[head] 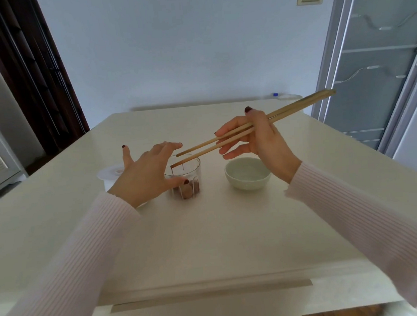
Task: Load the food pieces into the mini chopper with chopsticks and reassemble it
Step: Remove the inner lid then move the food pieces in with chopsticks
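Note:
The clear glass chopper cup (pixel 193 170) stands mid-table with brownish food pieces (pixel 187 192) at its bottom. My left hand (pixel 144 173) is spread around the cup's left side, thumb on the front wall and fingers over the rim. My right hand (pixel 255 137) holds a pair of long wooden chopsticks (pixel 225 138); their tips hang just above the cup's mouth with nothing visible between them. The white chopper lid (pixel 110 173) sits on the table to the left, partly hidden behind my left hand.
A small pale green bowl (pixel 247 177) stands right of the cup and looks empty. The white table (pixel 208 244) reaches to a wall behind. A glass-door cabinet (pixel 373 60) stands at the right, a dark curtain at the left.

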